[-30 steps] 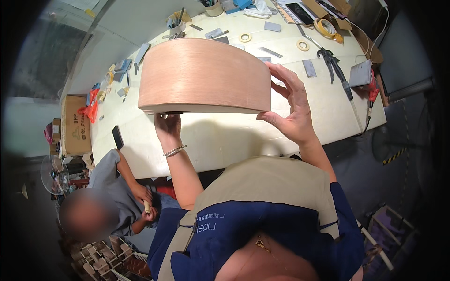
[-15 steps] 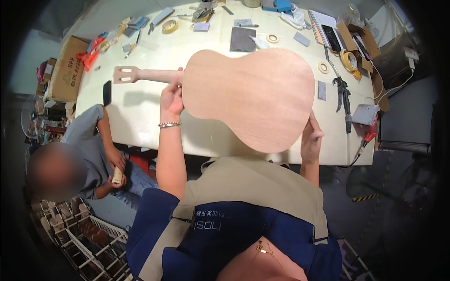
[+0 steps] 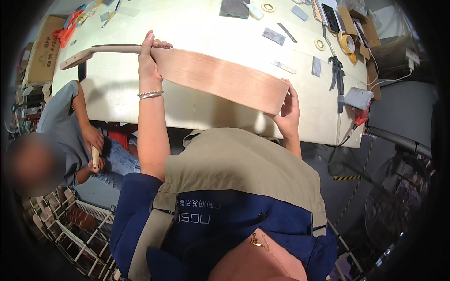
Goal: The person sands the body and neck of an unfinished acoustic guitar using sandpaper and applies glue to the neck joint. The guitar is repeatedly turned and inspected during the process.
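An unfinished bare-wood ukulele [image 3: 218,77] is held up above the near part of the table, turned on edge so that its curved side shows. The neck stretches left and ends in the headstock [image 3: 77,59]. My left hand [image 3: 149,63] is closed round the place where neck and body join. At the rounded tail end, my right hand [image 3: 289,110] grips the body, fingers over the edge. Its front and back faces are mostly hidden from this angle.
The pale table [image 3: 112,100] carries sanding pads [image 3: 273,36], tape rolls [image 3: 347,43], a thin blade-like tool [image 3: 287,32] and a black air gun [image 3: 336,72]. On the left a co-worker [image 3: 56,112] sits holding a light wooden piece [image 3: 95,157]. A fan [image 3: 389,201] stands right.
The ukulele has tipped from its broad flat face toward me to its side. Both hands keep hold of it. My view has shifted, uncovering pads and a blade-like tool behind it.
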Motion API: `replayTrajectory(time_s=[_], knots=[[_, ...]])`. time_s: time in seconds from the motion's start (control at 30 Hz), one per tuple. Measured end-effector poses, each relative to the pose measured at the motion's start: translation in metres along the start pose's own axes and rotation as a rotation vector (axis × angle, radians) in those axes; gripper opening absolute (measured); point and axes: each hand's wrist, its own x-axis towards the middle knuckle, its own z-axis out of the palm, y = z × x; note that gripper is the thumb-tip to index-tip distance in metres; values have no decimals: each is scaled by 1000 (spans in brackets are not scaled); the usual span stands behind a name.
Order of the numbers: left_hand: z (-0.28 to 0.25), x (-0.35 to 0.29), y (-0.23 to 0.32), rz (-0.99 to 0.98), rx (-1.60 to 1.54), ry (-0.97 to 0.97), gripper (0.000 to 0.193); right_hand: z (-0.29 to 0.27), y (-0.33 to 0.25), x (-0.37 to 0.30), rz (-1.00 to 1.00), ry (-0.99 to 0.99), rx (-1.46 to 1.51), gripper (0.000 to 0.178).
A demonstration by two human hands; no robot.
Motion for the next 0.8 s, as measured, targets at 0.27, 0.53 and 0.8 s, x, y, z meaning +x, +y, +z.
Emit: replayTrajectory(time_s=[0.27, 0.53, 0.8], knots=[[39, -16, 6, 229, 270, -72, 42, 5, -44, 4, -200, 7, -470, 83], [101, -63, -12, 354, 539, -416, 78, 11, -65, 11, -294, 35, -804, 84], [129, -80, -42, 243, 532, -588, 77, 17, -61, 21, -307, 41, -662, 86]])
